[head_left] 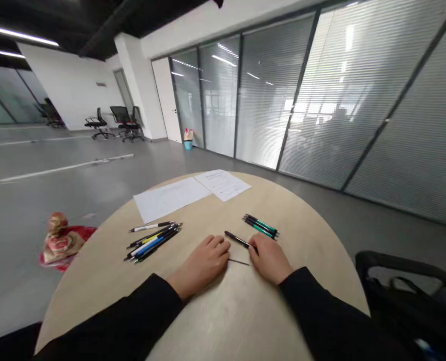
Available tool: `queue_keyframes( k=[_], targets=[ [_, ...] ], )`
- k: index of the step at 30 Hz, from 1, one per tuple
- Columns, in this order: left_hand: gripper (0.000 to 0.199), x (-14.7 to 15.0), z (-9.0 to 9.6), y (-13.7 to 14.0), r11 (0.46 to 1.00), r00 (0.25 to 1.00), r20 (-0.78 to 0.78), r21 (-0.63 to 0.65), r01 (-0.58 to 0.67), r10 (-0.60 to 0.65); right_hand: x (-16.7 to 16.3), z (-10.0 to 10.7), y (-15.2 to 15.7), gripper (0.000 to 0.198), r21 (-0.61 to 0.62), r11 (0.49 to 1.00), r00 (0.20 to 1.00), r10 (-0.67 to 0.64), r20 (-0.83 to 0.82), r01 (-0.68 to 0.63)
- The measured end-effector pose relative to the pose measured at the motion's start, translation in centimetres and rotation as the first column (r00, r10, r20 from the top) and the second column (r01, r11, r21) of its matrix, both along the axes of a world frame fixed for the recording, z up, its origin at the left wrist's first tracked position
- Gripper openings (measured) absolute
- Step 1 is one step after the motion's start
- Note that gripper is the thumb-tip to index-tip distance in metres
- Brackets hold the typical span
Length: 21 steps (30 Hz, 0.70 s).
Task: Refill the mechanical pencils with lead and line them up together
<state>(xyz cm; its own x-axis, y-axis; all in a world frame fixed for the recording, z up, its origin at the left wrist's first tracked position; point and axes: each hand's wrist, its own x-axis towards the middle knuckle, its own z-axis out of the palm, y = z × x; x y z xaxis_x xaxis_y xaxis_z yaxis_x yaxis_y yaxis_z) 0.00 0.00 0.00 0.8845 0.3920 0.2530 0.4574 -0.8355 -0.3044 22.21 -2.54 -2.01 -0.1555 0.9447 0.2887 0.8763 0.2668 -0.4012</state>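
My left hand (211, 258) rests low over the table with its fingers curled together. From under its fingertips a thin dark pen refill (239, 261) sticks out to the right. A black pen barrel (236, 237) points up and to the left from my right hand (270, 256), whose thumb and fingers pinch its lower end. Just beyond the right hand, several green-and-black pens (260, 225) lie side by side. Left of my left hand is a loose pile of pens (154, 241) in black, white, yellow and blue. Both palms are hidden.
Two sheets of paper, a left one (172, 198) and a printed one (225, 184), lie at the far side of the round wooden table (223, 321). A black chair (399, 271) stands close on the right. A red and gold bag (63, 243) is on the floor at left.
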Motion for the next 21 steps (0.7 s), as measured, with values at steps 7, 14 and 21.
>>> queue_keyframes(
  k=[7,14,21],
  targets=[
    [0.012,-0.2,-0.2,-0.2,0.999,0.999,0.02,0.04,0.031,-0.032,0.0,0.3,1.1,0.009,0.024,0.999,0.992,-0.044,-0.116,0.047],
    [0.014,-1.0,1.7,-0.6,1.0,0.994,0.113,-0.025,0.009,-0.006,0.4,1.5,2.7,0.009,-0.001,0.998,0.968,-0.057,-0.245,0.059],
    [0.017,-2.6,3.2,-0.2,0.982,0.967,0.221,-0.17,-0.086,0.123,0.2,-0.6,3.5,0.011,-0.077,0.996,0.867,-0.006,-0.498,-0.037]
  ],
)
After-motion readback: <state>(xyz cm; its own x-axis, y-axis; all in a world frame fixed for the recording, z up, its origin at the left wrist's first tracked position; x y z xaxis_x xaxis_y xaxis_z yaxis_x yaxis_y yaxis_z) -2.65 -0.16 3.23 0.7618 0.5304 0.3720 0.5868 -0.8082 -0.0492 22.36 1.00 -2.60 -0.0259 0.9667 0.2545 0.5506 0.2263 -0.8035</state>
